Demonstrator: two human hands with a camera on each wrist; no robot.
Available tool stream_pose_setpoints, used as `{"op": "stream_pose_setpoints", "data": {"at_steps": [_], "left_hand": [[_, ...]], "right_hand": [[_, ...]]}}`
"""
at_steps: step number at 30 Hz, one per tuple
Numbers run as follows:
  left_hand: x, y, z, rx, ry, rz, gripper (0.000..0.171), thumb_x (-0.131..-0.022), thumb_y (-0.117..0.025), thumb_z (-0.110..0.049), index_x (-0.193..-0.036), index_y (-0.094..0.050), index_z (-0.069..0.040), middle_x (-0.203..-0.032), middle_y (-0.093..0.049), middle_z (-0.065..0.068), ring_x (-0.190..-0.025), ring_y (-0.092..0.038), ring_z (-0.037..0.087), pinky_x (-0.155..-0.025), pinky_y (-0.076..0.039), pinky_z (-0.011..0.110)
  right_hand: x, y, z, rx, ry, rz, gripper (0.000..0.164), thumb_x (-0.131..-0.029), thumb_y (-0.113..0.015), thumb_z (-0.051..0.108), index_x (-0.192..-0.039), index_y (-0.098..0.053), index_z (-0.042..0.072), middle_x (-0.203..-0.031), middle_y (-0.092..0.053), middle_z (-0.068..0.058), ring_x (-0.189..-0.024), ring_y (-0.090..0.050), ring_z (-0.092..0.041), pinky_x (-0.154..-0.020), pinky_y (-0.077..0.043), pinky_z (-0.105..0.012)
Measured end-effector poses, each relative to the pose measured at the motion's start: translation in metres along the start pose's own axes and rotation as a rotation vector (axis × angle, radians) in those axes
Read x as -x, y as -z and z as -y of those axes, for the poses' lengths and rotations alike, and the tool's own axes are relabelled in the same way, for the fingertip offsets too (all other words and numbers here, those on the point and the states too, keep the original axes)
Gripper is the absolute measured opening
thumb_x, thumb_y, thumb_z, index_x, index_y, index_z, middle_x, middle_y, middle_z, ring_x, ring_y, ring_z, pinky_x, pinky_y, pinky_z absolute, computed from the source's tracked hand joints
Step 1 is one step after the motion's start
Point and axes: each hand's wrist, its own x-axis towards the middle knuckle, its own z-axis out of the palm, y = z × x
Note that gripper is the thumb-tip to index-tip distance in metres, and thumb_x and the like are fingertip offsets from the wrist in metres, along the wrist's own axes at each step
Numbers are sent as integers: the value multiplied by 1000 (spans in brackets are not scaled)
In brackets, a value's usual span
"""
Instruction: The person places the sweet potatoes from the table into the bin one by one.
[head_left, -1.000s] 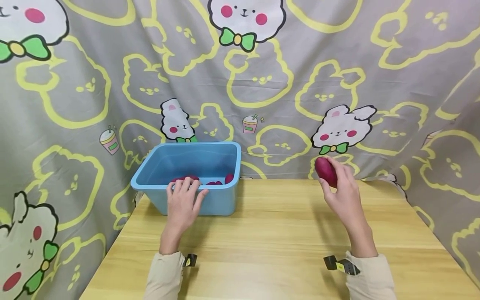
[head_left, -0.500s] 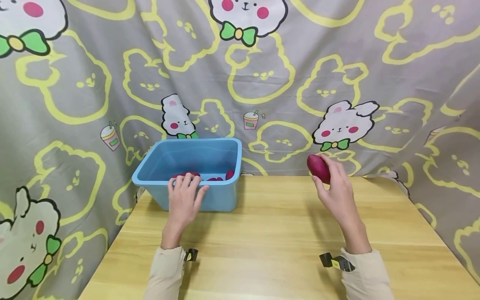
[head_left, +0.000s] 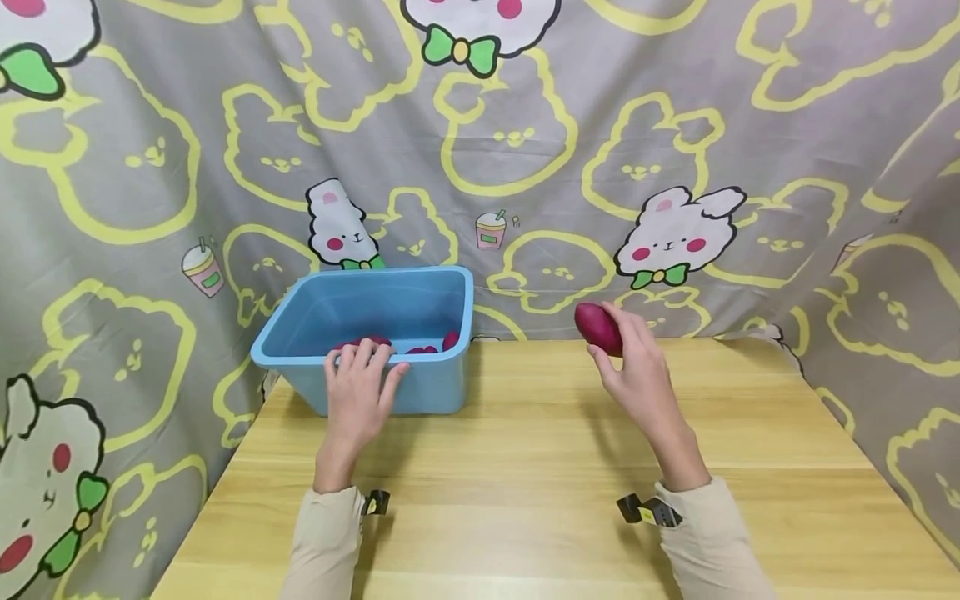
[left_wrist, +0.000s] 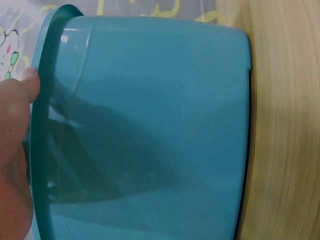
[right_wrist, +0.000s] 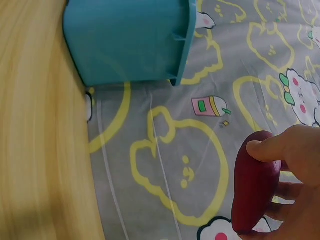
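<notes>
A dark red-purple sweet potato is held up above the far part of the table by my right hand. In the right wrist view, the thumb and fingers pinch the sweet potato from its sides. My left hand grips the near rim of a blue plastic bin, fingers bent over the edge. The left wrist view has the thumb at the rim, beside the bin's broad outer wall. Several more sweet potatoes lie inside the bin, partly hidden by the near wall and fingers.
The bin stands at the back left of a light wooden table. Behind and along both sides hangs a grey curtain with cartoon bears and rabbits. Each wrist wears a strap with a small black camera.
My right hand has carried the sweet potato leftward, toward the bin. The left hand stays on the rim. The head view has shifted slightly.
</notes>
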Motion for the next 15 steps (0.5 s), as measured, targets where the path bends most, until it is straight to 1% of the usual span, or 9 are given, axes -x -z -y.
{"op": "stream_pose_setpoints", "data": {"at_steps": [5,7,13,15], "left_hand": [[-9,-5,-2,12,0,-13,37,-103,-59,-41,-114,-66,-7,-108,-59,14,-106,-48,38,-105,-24,64],[-10,-5,-3,15,4,-6,36,-103,-59,-41,-114,-65,-7,-109,-59,14,-107,-48,39,-105,-23,64],[-1,-2,-3,9,16,11,35,-100,-64,-38,-114,-66,-7,-109,-59,15,-109,-48,39,-105,-24,65],[-1,-3,-2,14,13,10,34,-100,-64,-38,-113,-66,-7,-109,-59,15,-108,-48,39,-104,-24,65]], "right_hand": [[-7,-2,2,5,9,-4,64,-88,-80,5,-146,-52,5,-134,-58,-20,-113,-60,-39,-89,-53,-59],[-8,-3,3,2,15,-9,63,-88,-80,4,-145,-53,5,-132,-58,-20,-112,-61,-39,-89,-53,-59],[-3,-8,3,-8,29,1,62,-87,-81,3,-143,-54,6,-130,-59,-19,-111,-61,-37,-89,-53,-58],[-4,-9,3,-5,33,2,62,-88,-81,4,-143,-55,6,-131,-59,-18,-113,-60,-36,-91,-52,-57]]}}
